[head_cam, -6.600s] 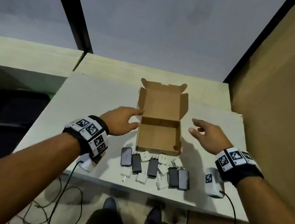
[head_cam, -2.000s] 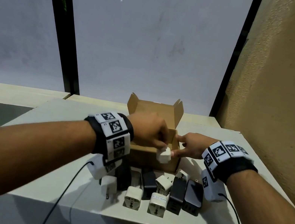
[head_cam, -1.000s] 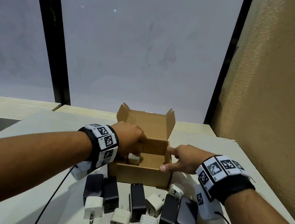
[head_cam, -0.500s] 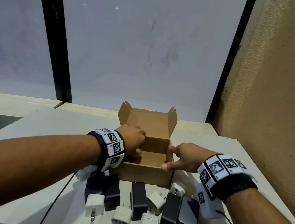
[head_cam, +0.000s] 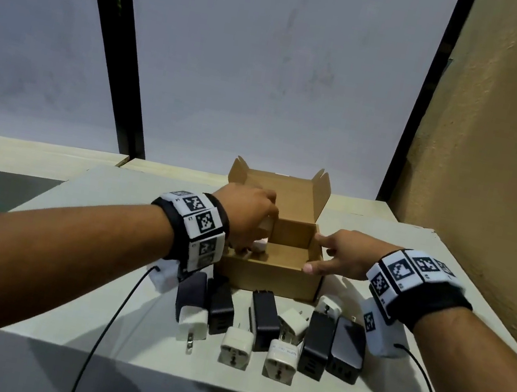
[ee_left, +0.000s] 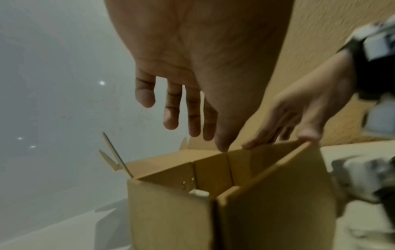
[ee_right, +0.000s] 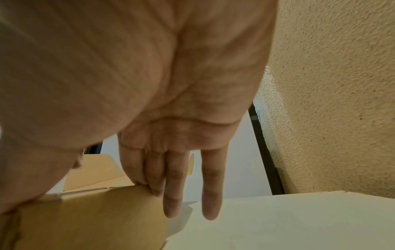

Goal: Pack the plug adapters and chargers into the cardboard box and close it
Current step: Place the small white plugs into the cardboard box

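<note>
Packing has barely begun: one white adapter [head_cam: 258, 248] lies in the cardboard box [head_cam: 270, 275], at its 9 o'clock side, while about ten more sit on the desk [head_cam: 110, 204] at the box's 6 o'clock, black chargers [head_cam: 265, 314] mixed with white plug adapters [head_cam: 236, 345]. All of these are left to go in, and the lid [head_cam: 284, 197] stands open at 12 o'clock.

Left hand [head_cam: 246, 218] hangs over the box; the head view hides its fingers, but the left wrist view shows the fingers [ee_left: 171, 116] straight, spread and holding nothing. Right hand [head_cam: 343, 255] steadies the box's 3 o'clock wall, fingers relaxed and resting on the rim, as the right wrist view confirms.
</note>
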Demonstrator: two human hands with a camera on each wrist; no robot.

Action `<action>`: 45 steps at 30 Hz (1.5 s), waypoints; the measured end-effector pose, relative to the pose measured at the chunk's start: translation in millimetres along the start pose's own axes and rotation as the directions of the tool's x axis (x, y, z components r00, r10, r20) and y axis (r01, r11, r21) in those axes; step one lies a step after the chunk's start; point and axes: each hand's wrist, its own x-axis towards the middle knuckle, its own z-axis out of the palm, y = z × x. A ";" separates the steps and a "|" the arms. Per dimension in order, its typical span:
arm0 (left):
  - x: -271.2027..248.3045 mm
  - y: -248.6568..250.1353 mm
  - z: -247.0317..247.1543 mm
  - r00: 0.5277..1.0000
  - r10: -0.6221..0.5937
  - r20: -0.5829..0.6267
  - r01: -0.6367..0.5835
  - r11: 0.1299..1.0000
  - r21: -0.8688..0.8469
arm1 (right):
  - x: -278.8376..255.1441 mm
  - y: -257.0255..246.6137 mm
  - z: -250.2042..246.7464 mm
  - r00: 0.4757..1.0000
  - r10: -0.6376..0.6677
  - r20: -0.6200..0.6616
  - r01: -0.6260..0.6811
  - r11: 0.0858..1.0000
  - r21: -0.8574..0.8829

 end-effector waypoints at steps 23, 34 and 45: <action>-177.9 9.8 28.6 0.971 0.213 0.113 -0.197 0.971 -0.134 | -3.3 -12.4 -1.5 0.998 0.065 -0.018 -0.066 0.997 -0.038; -189.5 22.9 42.0 0.994 0.080 0.071 -0.041 0.902 -0.430 | -5.9 -13.3 -1.6 0.998 0.059 -0.029 -0.061 0.997 -0.055; -190.8 34.2 48.2 0.985 -0.170 -0.001 0.142 0.824 -0.548 | -9.4 -11.4 -1.0 0.999 0.039 -0.029 -0.040 0.998 -0.039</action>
